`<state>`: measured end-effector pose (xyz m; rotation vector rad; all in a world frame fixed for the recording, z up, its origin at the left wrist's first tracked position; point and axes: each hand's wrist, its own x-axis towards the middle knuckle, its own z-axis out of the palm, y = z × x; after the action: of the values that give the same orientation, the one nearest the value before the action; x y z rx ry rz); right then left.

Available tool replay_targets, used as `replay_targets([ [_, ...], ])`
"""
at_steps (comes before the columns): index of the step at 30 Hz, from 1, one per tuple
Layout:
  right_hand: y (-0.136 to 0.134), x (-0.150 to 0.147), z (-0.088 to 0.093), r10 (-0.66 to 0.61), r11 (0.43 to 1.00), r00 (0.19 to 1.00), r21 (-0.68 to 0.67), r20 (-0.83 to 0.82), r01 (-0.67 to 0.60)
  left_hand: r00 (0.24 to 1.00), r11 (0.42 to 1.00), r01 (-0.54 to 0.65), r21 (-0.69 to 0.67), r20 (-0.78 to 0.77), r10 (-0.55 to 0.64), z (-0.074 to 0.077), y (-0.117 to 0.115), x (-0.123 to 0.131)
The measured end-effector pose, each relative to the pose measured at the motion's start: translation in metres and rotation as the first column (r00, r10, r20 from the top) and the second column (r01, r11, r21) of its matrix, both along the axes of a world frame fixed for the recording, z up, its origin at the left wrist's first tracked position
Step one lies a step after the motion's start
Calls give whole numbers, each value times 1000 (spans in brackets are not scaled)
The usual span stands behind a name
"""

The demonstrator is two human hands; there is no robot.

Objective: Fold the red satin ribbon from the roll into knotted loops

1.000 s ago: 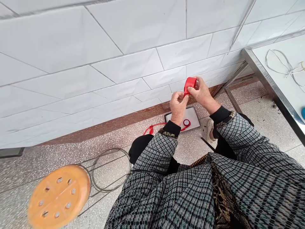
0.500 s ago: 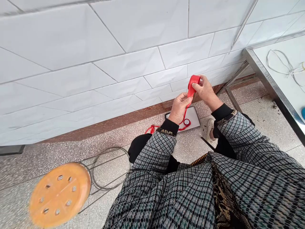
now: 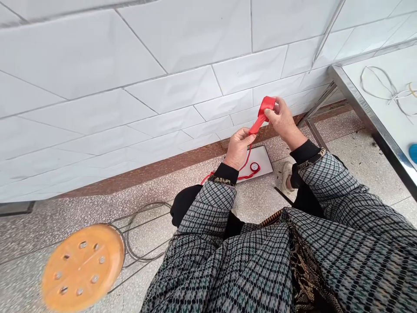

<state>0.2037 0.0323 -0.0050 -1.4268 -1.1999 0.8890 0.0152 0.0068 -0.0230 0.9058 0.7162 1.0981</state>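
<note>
A roll of wide red ribbon point(image 3: 267, 103) is in my right hand point(image 3: 282, 121), its thumb on the front and fingers behind. From the roll a flat strip runs down to my left hand point(image 3: 239, 147), which pinches it between thumb and fingers. Below that hand a narrow red strand hangs toward the floor. A small red spool with a pale centre point(image 3: 254, 167) rests on a white board with a dark edge point(image 3: 265, 160), on the floor beneath my hands.
An orange round stool seat point(image 3: 83, 265) with dark metal legs lies at lower left. On the right stands a metal-edged table point(image 3: 365, 102) with white cords point(image 3: 393, 93) and a blue object point(image 3: 413, 152). A tiled wall point(image 3: 182, 95) rises ahead.
My left hand has moved slightly left and up, and the strip between my hands is longer and more slanted. The roll has shifted a little up.
</note>
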Motion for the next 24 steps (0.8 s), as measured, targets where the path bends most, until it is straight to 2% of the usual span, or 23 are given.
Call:
replay_targets([
  [3, -9, -10, 11, -71, 983, 971, -182, -230, 29, 992, 998, -43, 36, 119, 39, 2, -2, 1],
  [6, -16, -22, 21, -94, 950, 905, -310, -416, -44, 992, 996, -77, 49, 101, 71, 7, -4, 3],
  [9, -19, -29, 23, -135, 926, 857, -371, -498, -69, 994, 992, -102, 76, 47, 99, 9, -5, 4],
  [11, -18, -30, 21, -148, 921, 842, -383, -519, -74, 993, 989, -108, 97, 64, 102, 8, -5, 4],
  [14, -16, -29, 16, -115, 933, 844, -349, -524, -89, 994, 995, -57, 80, 101, 49, 4, -6, 4],
  [19, -5, -15, 11, -31, 981, 895, -185, -445, -59, 979, 980, 198, 2, 42, -198, -8, -8, 2],
  [22, 8, 21, 11, -60, 996, 918, -78, -391, 32, 953, 954, 299, -33, -41, -300, -19, -14, -13],
  [24, 17, 58, 12, -81, 997, 928, -15, -363, 81, 935, 951, 299, -75, -175, -308, -26, -21, -37],
])
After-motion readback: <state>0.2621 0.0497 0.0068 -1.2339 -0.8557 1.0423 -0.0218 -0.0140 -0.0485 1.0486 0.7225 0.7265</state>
